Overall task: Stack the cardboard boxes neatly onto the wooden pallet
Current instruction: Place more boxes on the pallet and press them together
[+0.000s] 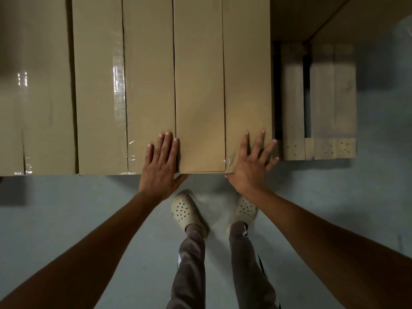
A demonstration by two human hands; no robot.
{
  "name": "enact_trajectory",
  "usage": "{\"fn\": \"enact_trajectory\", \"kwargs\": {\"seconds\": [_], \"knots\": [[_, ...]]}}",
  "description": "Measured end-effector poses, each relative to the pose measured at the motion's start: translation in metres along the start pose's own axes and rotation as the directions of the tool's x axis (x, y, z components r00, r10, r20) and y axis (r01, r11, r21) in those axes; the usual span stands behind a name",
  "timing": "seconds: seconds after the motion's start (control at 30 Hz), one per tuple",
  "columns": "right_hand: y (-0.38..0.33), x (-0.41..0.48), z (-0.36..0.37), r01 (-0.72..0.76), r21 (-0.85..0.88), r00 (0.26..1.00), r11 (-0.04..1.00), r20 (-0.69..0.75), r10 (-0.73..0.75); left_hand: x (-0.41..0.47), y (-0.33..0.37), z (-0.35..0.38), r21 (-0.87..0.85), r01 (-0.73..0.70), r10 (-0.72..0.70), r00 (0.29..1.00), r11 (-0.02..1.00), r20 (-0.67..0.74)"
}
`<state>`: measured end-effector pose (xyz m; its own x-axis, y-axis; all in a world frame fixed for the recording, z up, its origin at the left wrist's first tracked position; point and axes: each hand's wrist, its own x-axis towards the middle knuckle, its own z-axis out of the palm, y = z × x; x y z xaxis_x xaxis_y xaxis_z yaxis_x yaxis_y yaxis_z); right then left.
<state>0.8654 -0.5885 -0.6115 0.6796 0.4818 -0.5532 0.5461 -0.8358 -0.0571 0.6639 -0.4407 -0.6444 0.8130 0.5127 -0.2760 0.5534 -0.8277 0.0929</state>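
Observation:
Brown cardboard boxes lie side by side in a flat row across the top of the stack, seen from above. The rightmost box has its flaps meeting at a centre seam. My left hand rests flat on the near edge where this box meets its left neighbour, thumb under the front edge. My right hand lies flat with spread fingers on the box's near right corner. The wooden pallet shows bare slats to the right of the boxes.
Another cardboard box sits at the back right over the pallet. Grey concrete floor runs along the front of the stack, where my feet in pale perforated clogs stand close to the boxes.

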Motion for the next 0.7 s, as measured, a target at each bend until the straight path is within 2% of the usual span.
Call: {"fn": "enact_trajectory", "kwargs": {"seconds": [0.17, 0.3, 0.37, 0.5, 0.7], "knots": [[0.002, -0.002, -0.02, 0.02, -0.015, 0.99, 1.0, 0.137, -0.018, 0.001, 0.001, -0.012, -0.039, -0.014, 0.016, 0.998, 0.999, 0.062], [0.007, -0.016, -0.052, 0.142, 0.083, 0.968, 0.986, 0.197, -0.156, -0.001, 0.005, -0.041, -0.155, 0.016, 0.004, 0.992, 0.988, 0.128], [0.002, -0.031, -0.074, 0.193, 0.168, 0.968, 0.967, 0.129, -0.215, -0.001, 0.009, -0.068, -0.216, 0.049, -0.025, 0.993, 0.975, 0.112], [-0.015, -0.078, -0.14, 0.179, 0.415, 0.983, 0.892, -0.042, -0.178, -0.007, 0.015, -0.153, -0.34, 0.09, -0.093, 0.996, 0.936, 0.009], [-0.038, -0.187, -0.246, 0.256, 0.585, 0.961, 0.77, -0.237, -0.139, -0.061, 0.03, -0.297, -0.497, 0.008, -0.122, 0.973, 0.868, -0.197]]}}
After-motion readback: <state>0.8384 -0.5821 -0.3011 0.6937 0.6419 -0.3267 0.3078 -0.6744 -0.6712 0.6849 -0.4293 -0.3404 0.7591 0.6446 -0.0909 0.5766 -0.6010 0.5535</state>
